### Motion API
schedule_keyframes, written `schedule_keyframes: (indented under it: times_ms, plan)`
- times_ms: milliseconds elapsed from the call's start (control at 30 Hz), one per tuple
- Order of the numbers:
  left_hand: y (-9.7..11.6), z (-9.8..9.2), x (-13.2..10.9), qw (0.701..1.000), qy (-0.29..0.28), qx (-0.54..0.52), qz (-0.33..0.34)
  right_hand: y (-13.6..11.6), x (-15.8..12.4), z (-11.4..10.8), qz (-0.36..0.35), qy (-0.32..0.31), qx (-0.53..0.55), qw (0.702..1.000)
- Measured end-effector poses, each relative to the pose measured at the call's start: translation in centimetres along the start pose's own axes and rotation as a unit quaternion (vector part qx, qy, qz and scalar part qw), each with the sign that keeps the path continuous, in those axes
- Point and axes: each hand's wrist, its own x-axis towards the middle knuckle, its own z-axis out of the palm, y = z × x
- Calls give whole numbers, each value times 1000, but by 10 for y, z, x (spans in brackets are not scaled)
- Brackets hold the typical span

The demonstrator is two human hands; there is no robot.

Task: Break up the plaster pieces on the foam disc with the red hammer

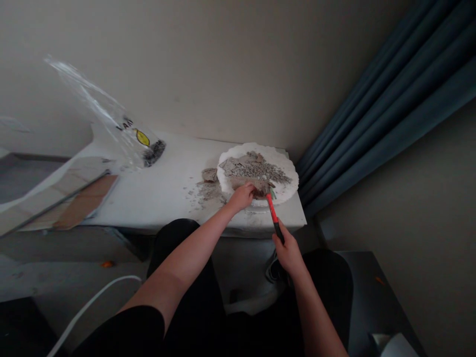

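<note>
A white plate with a scalloped rim (288, 193) sits at the right end of the white-covered table. Grey-brown crumbs and broken flakes (256, 166) are heaped on it. My left hand (243, 196) reaches over the plate's near edge, fingers closed on a brownish-grey chunk (243, 183). Lower right, my right hand (286, 246) grips the black end of a tool with a red and black handle (272, 208). Its red end points up to the plate, beside the chunk; the tool's head blends into the debris, so its kind is unclear.
Left of the plate lie a loose grey-brown piece (209, 174) and scattered crumbs (208, 193). A clear plastic bag (122, 129) with dark bits at its bottom stands further left, near cardboard (87, 198). A blue-grey curtain (372, 114) hangs at the right.
</note>
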Motion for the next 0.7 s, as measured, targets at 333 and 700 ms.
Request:
schedule_keyframes:
  times_ms: [333, 700]
  plan:
    - [-75, -72, -25, 933, 12, 167, -320, 8, 18, -13, -11, 38, 5, 999]
    - [-85, -28, -61, 935, -197, 177, -235, 23, 19, -8, 7, 52, 18, 998]
